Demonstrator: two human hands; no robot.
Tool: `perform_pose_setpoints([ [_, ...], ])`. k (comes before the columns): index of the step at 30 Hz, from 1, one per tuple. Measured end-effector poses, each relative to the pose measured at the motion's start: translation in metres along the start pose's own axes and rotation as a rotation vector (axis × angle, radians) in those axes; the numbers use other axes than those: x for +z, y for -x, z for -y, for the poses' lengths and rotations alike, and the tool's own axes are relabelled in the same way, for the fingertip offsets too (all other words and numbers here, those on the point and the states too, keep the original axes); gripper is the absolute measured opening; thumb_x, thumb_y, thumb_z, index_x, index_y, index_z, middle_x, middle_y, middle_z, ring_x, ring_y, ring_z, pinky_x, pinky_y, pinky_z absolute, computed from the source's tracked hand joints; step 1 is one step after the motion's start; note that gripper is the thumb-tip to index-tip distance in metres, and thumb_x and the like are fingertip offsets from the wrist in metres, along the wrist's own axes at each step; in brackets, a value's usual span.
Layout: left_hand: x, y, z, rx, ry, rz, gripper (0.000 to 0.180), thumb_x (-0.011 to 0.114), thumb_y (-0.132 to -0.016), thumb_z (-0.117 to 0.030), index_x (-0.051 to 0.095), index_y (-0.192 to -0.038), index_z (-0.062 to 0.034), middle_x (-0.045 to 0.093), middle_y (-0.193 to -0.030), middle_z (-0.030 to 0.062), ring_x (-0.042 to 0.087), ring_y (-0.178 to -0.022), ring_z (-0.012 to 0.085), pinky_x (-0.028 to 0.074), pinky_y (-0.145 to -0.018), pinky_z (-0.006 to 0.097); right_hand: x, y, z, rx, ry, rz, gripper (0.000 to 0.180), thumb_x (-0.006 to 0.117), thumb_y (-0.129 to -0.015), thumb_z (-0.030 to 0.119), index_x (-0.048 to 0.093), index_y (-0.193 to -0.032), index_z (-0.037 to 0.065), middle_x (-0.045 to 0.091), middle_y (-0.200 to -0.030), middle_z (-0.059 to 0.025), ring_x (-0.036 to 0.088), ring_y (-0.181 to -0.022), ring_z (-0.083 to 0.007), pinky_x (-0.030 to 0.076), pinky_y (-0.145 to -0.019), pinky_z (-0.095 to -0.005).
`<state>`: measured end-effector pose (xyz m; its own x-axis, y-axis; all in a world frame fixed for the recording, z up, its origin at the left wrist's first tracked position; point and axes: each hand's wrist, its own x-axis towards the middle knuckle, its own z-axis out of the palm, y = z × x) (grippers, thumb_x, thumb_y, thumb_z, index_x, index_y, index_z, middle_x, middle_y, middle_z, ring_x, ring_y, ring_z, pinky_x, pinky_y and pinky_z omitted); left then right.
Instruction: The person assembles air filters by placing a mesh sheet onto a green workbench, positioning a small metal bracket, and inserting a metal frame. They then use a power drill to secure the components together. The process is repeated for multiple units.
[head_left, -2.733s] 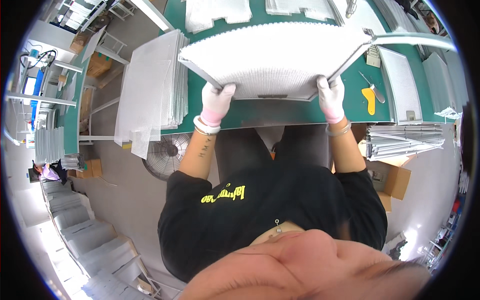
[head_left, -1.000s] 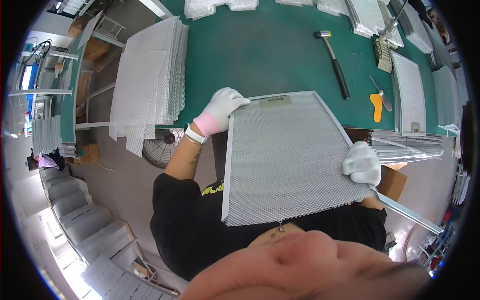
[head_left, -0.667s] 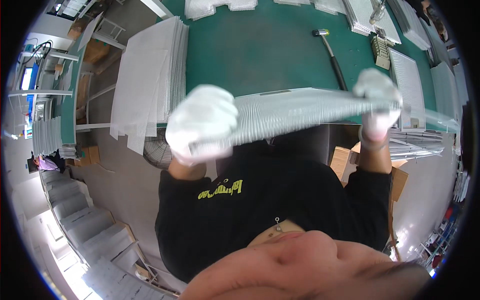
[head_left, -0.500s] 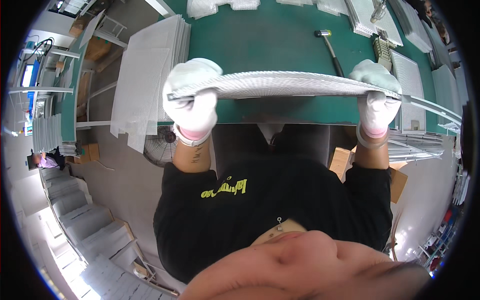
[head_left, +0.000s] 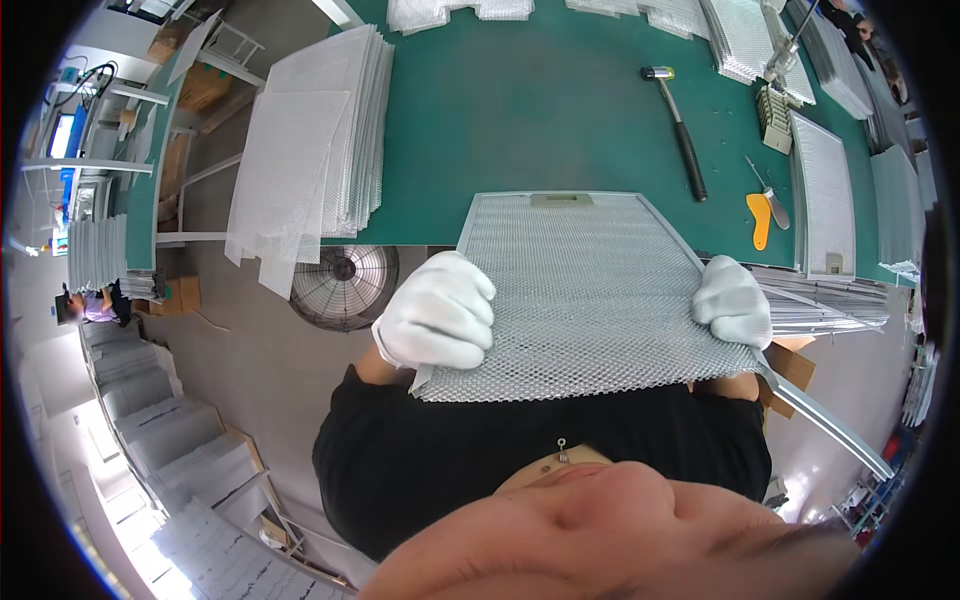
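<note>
White-gloved hands (head_left: 438, 312): 2 | gripped mesh panel (head_left: 590, 300): 1 | hammer (head_left: 683, 140): 1

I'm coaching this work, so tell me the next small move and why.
Probably have the right hand swing the metal strip in against the near edge of the mesh panel: that edge is bare, the other sides framed, and the strip juts out from the corner beside that hand. The left hand grips the opposite side.
</note>
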<state>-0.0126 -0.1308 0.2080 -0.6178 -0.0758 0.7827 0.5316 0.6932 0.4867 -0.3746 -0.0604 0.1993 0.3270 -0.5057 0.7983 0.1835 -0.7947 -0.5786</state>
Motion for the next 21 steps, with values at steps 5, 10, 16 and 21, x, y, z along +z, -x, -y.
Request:
perform_pose_setpoints([
  [5, 0.006, 0.026, 0.034, -0.488, -0.124, 0.050, 0.030, 0.069, -0.083, -0.021, 0.066, -0.108, -0.0057, 0.066, -0.107, 0.0122, 0.064, -0.101, 0.0319, 0.051, -0.089, 0.042, 0.006, 0.003, 0.010, -0.015, 0.042, -0.004, 0.031, 0.068, -0.090, 0.026, 0.060, -0.098, -0.003, 0.067, -0.089, -0.0215, 0.066, -0.078, -0.0363, 0.051, -0.069, -0.0520],
  [10, -0.019, 0.069, 0.050, -0.853, -0.173, 0.278, 0.057, 0.073, -0.081, -0.014, 0.056, -0.134, -0.0024, 0.057, -0.137, 0.0179, 0.052, -0.130, 0.0332, 0.042, -0.110, 0.041, 0.005, 0.008, 0.005, -0.043, -0.006, 0.057, 0.032, 0.068, -0.087, 0.024, 0.060, -0.095, -0.005, 0.067, -0.087, -0.0226, 0.065, -0.078, -0.0374, 0.050, -0.068, -0.0527],
  [16, -0.059, 0.029, 0.066, -1.067, -0.078, 0.039, 0.026, 0.059, -0.089, -0.009, 0.071, -0.111, -0.0021, 0.074, -0.106, 0.0098, 0.070, -0.097, 0.0202, 0.054, -0.091, 0.033, 0.009, 0.020, 0.016, 0.003, 0.010, 0.036, 0.032, 0.069, -0.084, 0.023, 0.061, -0.093, -0.006, 0.067, -0.087, -0.0236, 0.065, -0.078, -0.0378, 0.050, -0.069, -0.0532],
  [21, -0.014, 0.011, 0.136, -1.213, -0.551, 0.712, 0.022, 0.064, -0.086, -0.021, 0.075, -0.101, -0.0106, 0.073, -0.098, 0.0087, 0.069, -0.094, 0.0301, 0.054, -0.084, 0.040, 0.007, 0.018, 0.012, 0.020, -0.028, 0.079, 0.032, 0.070, -0.082, 0.023, 0.061, -0.091, -0.007, 0.067, -0.087, -0.0244, 0.065, -0.077, -0.0381, 0.050, -0.069, -0.0535],
])
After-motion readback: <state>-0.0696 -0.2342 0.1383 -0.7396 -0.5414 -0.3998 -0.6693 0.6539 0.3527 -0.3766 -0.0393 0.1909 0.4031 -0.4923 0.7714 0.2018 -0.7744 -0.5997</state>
